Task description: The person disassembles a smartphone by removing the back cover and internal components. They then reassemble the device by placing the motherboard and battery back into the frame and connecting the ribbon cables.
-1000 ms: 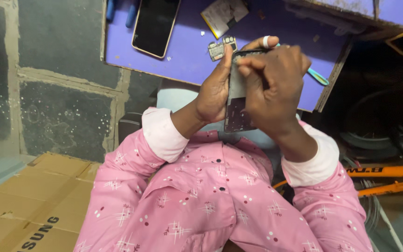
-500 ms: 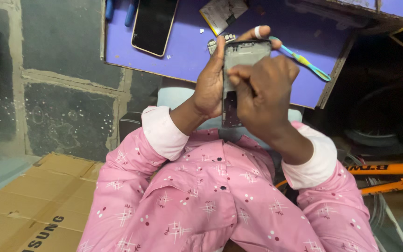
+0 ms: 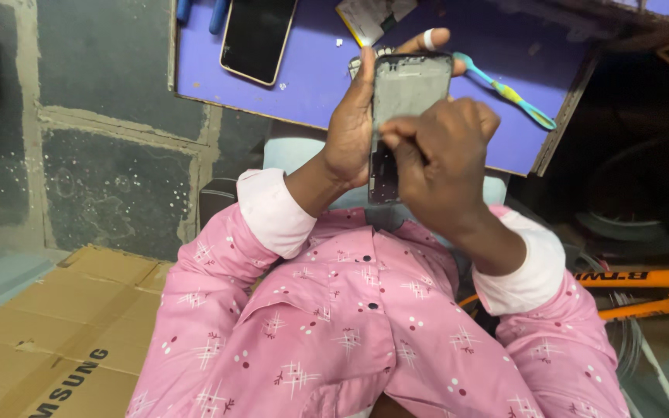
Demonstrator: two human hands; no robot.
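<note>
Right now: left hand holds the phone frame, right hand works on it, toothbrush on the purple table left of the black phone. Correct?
Not quite. The head view shows the toothbrush on the purple table to the right of the black phone, not left. The rest stands: the left hand holds the phone frame and the right hand works on it.

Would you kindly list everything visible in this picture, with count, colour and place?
opened phone frame: one, grey and black, upright between both hands
black phone: one, lying screen-up on the purple surface
purple surface: one, ahead of the hands
toothbrush: one, teal and yellow, lying right of the frame
cardboard: brown, on the floor, lower left
orange bar: lower right
pink shirt: one, patterned, white cuffs
left hand: holds the frame's edge
right hand: grip closed, pressing on the frame's face
</note>
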